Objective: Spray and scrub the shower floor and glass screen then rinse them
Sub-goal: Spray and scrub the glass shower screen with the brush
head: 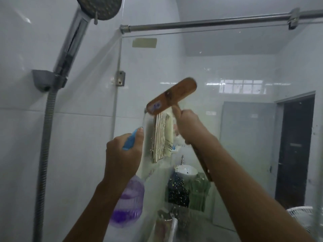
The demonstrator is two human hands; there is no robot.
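Observation:
The glass screen [244, 70] fills the right and middle of the view. My right hand [189, 125] grips the handle of a wooden brush [172, 96], whose head is tilted against the glass. My left hand [123, 154] holds a spray bottle [127, 201] with purple liquid and a blue trigger, pointed at the glass just left of the brush. A thin stream of liquid runs below the brush's left end. The shower floor is out of view.
A chrome shower head [99, 7] sits in its wall bracket [43, 79] at upper left, with its hose [44, 154] hanging down. A metal rail [209, 23] tops the screen. Through the glass I see a towel [161, 137], a basin [186, 171] and a dark doorway [295, 147].

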